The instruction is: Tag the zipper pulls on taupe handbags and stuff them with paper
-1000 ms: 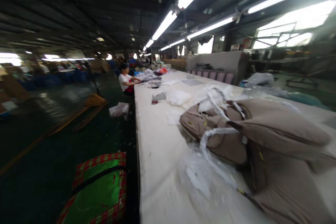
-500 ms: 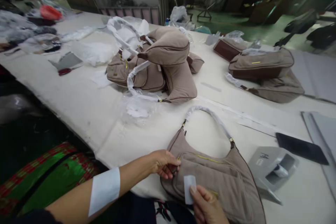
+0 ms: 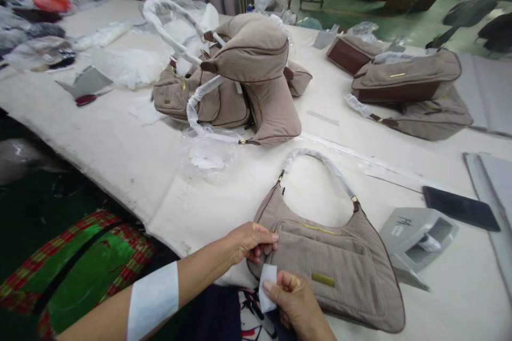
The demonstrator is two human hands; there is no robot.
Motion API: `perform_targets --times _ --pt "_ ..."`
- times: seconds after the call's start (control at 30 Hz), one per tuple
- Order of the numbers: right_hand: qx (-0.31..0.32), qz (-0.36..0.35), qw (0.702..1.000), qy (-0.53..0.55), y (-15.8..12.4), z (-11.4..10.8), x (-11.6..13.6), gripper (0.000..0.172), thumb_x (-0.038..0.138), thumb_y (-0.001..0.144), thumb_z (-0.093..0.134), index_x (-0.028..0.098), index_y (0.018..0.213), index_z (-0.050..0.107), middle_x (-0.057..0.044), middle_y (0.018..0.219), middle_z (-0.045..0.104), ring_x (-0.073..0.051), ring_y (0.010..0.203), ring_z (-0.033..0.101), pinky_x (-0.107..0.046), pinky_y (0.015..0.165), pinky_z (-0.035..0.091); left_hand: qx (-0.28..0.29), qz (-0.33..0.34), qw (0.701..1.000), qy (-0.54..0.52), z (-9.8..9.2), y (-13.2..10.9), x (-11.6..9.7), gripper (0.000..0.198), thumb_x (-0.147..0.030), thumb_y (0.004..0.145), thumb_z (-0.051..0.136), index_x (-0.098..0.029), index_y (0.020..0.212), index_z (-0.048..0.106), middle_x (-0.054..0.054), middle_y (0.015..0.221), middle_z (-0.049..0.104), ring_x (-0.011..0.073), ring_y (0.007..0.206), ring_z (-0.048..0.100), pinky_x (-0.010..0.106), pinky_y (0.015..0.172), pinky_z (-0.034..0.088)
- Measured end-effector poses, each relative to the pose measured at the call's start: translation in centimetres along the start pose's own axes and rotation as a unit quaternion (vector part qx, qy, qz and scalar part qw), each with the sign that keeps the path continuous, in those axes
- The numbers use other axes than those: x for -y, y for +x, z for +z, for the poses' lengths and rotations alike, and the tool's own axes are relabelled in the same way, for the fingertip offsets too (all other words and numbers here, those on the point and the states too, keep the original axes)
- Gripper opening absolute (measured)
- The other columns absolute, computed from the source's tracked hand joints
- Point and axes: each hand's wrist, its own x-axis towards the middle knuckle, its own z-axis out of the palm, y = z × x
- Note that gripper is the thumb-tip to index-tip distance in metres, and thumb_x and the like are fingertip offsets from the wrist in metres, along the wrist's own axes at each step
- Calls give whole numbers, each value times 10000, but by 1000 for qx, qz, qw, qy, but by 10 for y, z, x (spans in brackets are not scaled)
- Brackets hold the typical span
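Note:
A taupe corduroy shoulder bag (image 3: 340,261) lies flat on the table in front of me, its handle wrapped in white paper. It has a gold front zipper and a small gold plate (image 3: 323,279). My left hand (image 3: 256,242) pinches the zipper pull at the left end of that zipper; its fingertips partly hide it. My right hand (image 3: 294,295) grips a small white slip (image 3: 268,287) between thumb and fingers, at the bag's lower left edge. A larger white patch (image 3: 154,298) sits on my left forearm.
Similar bags (image 3: 256,69) are piled further back, and more bags (image 3: 408,82) lie at the right. A grey tape dispenser-like box (image 3: 418,240) and a dark phone-like slab (image 3: 460,208) sit right of the bag. Clear plastic (image 3: 208,157) lies left. A green plaid-edged sack (image 3: 84,266) is below the table.
My right hand has moved left with the white slip, uncovering the gold plate. My left hand stays at the zipper's end. The camera view has tilted down slightly.

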Motion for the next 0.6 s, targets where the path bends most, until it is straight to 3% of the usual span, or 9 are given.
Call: perform_targets --times 0.27,0.43,0.6 --pt "-36 0 999 -3 10 8 1 517 601 516 716 155 587 463 76 418 413 -7 305 218 -172 315 128 -3 39 999 -25 0 0 7 373 -487 548 679 -121 606 647 -63 395 426 54 339 311 215 377 228" --pt "-45 14 998 28 2 11 14 481 563 568 712 167 596 442 95 387 377 -6 298 212 -155 315 149 0 44 998 -39 0 1 10 364 -481 557 677 -122 594 636 -67 383 416 55 334 310 215 381 229" --pt "-53 36 996 60 5 15 24 511 577 508 740 159 610 464 103 382 366 -2 295 215 -148 306 163 -20 33 998 -51 0 1 11 375 -492 520 694 -130 585 618 -61 390 447 52 336 303 213 379 230"
